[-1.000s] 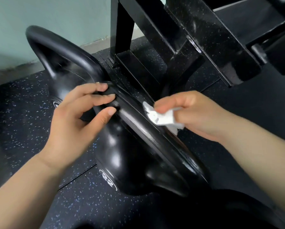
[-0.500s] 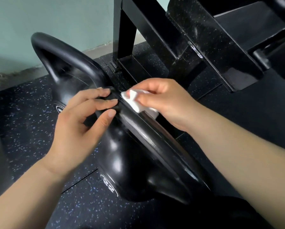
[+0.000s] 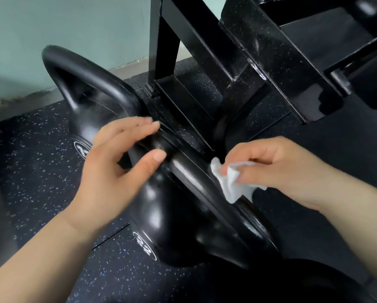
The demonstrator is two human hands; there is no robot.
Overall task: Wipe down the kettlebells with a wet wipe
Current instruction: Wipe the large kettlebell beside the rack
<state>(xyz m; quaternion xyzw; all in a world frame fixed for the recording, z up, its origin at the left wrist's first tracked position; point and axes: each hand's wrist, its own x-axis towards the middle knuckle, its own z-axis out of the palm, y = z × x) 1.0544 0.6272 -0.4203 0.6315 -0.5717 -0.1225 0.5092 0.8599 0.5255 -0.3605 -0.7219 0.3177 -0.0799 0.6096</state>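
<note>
The number on the rear kettlebell [image 3: 89, 119] is partly covered by the left hand [image 3: 115, 169], whose fingers are blurred. Part of the wet wipe [image 3: 233, 184] is hidden inside the right hand [image 3: 277, 169]. The black rack [image 3: 259, 51] is cut off by the top and right edges.

soft, even light fell from above; pale glare streaked the near kettlebell [image 3: 161, 215] and its handle. the left hand [image 3: 117, 167] was motion-blurred, and the wide lens bent the edges.
</note>
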